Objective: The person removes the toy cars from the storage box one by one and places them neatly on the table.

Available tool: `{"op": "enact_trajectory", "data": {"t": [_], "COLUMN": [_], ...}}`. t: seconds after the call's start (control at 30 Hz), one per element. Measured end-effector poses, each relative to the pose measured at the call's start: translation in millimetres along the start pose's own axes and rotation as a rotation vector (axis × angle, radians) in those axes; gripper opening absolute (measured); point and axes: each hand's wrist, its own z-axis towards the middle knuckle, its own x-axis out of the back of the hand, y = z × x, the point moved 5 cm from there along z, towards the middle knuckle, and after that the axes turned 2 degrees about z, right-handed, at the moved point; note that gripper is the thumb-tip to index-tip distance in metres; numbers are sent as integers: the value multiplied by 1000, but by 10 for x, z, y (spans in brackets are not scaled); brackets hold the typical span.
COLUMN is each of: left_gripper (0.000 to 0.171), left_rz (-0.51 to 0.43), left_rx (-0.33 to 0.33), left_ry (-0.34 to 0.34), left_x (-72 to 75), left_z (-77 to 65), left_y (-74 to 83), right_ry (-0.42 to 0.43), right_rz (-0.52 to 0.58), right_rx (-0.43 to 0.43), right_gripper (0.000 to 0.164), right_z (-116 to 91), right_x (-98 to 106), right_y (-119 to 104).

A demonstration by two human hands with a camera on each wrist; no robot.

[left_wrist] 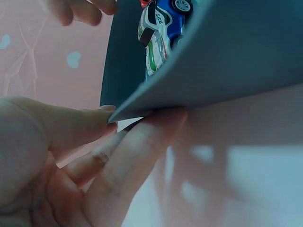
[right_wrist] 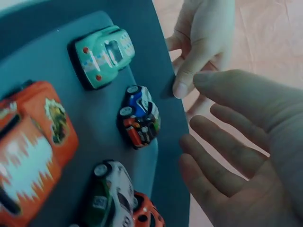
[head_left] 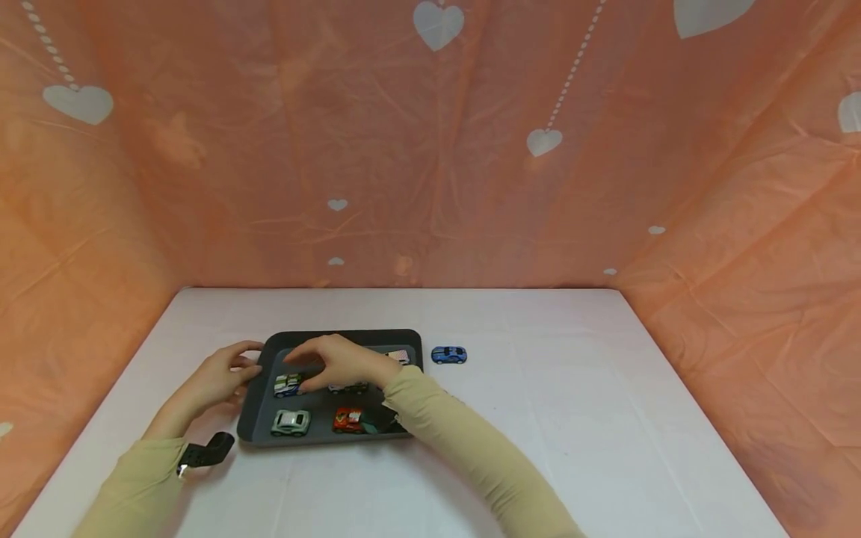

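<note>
A dark grey tray (head_left: 321, 409) holds several toy cars. My left hand (head_left: 214, 379) pinches its left rim, thumb on top and fingers underneath, and the rim looks slightly raised in the left wrist view. Over the tray's left part hovers my right hand (head_left: 346, 362), its fingers loosely spread and holding nothing. Just below those fingers sits a blue-and-white toy car (head_left: 287, 385). A pale green toy car (right_wrist: 105, 57) stands near it, and an orange-red toy car (head_left: 347, 420) is at the near side. My right hand partly hides the cars behind it.
Outside the tray, a blue toy car (head_left: 448, 355) rests on the white tabletop (head_left: 578, 418), close to the tray's right edge. Orange cloth (head_left: 377, 149) with pale hearts hangs behind and at both sides. A black wrist strap device (head_left: 207, 451) sits on my left wrist.
</note>
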Motion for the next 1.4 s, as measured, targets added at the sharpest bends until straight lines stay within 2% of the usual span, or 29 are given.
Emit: {"op": "enact_trajectory", "data": {"t": [0.3,0.63,1.1,1.4], "left_gripper": [45,44,46,47], "left_rz": [-11,-31,-40,-46], "left_rx": [1,-2,-21,-18], "left_ry": [-7,-14,-16,-21], "left_x": [5,-7,-16,-15], "left_z": [3,9,13,8], "left_y": [-22,-27,-25,-18], "right_ry": [-16,-41,-46,-55], "right_rz": [-55,-68,-30,-82], "right_rx": [-14,-43,-99,-124], "right_gripper": [50,48,45,45], "right_z": [74,127,174,219], "right_x": [-96,-143,-182,-224], "right_y": [14,55,132,166]}}
